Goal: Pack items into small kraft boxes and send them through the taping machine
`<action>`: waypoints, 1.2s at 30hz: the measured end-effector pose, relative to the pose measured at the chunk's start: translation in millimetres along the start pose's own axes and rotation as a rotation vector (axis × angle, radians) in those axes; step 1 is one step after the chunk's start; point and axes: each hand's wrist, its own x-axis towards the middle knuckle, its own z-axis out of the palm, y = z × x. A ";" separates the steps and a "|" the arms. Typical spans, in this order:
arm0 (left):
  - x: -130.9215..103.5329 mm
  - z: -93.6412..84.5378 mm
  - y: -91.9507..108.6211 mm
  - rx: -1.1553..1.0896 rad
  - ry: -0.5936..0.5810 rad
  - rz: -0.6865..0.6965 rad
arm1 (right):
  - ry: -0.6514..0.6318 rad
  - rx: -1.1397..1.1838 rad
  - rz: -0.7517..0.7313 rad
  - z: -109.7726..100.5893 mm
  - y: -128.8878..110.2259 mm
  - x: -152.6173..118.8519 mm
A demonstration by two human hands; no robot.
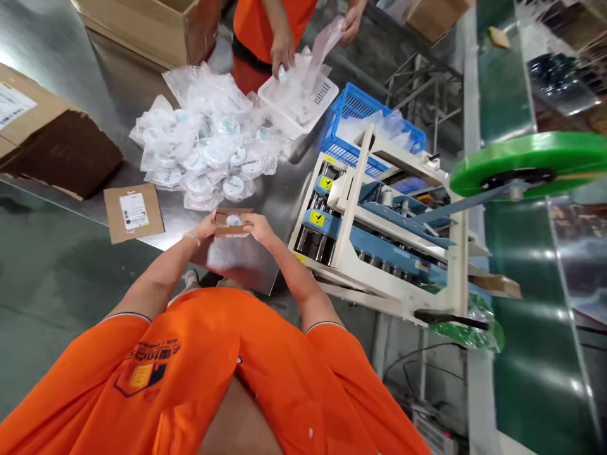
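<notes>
Close in front of me a small brown cardboard box stands with its top apart, over the metal table's edge. My left hand grips its left end, and my right hand grips its right end. Inside lies a whitish, shiny item, too small to name. Just beyond is a heap of round, printed white items in clear plastic bags. Left of my left hand, a flat cardboard piece with a white label lies on the table.
Across the table a co-worker's hands handle plastic bags over a white basket. A blue crate stands beside it. Right is a roller sealing machine with a green tape roll. Large cartons sit left. A green conveyor runs far right.
</notes>
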 end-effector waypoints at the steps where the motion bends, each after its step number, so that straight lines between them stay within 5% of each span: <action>1: 1.9 -2.6 1.0 0.009 -0.019 0.002 | 0.056 -0.069 0.084 -2.3 -1.4 3.3; 3: 3.9 -15.5 5.2 0.067 -0.080 0.033 | 0.074 -0.178 0.153 -5.7 -2.5 6.6; 7: -0.4 -31.3 21.5 0.256 -0.077 0.130 | -0.144 -0.149 -0.014 -5.2 2.7 -3.3; 13: -29.9 14.8 30.4 1.166 -0.042 0.290 | -0.182 -0.076 0.028 8.5 21.5 -24.8; 17: -27.9 26.5 25.6 1.241 -0.045 0.293 | 0.056 -0.034 0.339 23.7 55.4 -50.2; 20: 7.4 41.7 33.0 1.233 -0.070 0.345 | 0.143 -0.068 0.574 36.8 78.7 -76.5; 24: 92.5 102.6 61.8 1.222 -0.117 0.442 | 0.124 -0.082 0.577 46.3 89.0 -90.9; 30: 227.7 234.4 103.1 1.092 -0.300 0.612 | 0.016 -0.117 0.571 44.7 90.8 -93.2; 33: 268.0 306.9 108.1 0.973 -0.395 0.703 | -0.045 -0.143 0.586 47.3 94.3 -96.5; 36: 276.0 365.8 104.1 0.842 -0.477 0.798 | 0.006 -0.135 0.568 53.6 100.9 -97.1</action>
